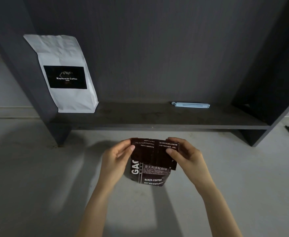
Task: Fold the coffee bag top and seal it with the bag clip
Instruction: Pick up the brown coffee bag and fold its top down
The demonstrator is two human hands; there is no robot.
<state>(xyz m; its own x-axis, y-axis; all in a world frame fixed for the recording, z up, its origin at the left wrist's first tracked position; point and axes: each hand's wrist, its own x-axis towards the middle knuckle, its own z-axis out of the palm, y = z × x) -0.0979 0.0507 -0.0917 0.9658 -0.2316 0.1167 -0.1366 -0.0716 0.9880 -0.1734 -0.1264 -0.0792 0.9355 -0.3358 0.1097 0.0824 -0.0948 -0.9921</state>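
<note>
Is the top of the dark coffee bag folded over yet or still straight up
Folded over. The dark coffee bag shows upside-down print on its turned-down flap, pinched by the left hand and right hand.

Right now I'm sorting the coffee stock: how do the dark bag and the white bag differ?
The dark coffee bag sits on the pale floor; the white coffee bag leans in the shelf. The dark bag's top is folded over, held by the left hand and right hand; the white bag is unfolded and untouched. Both carry printed labels.
</note>
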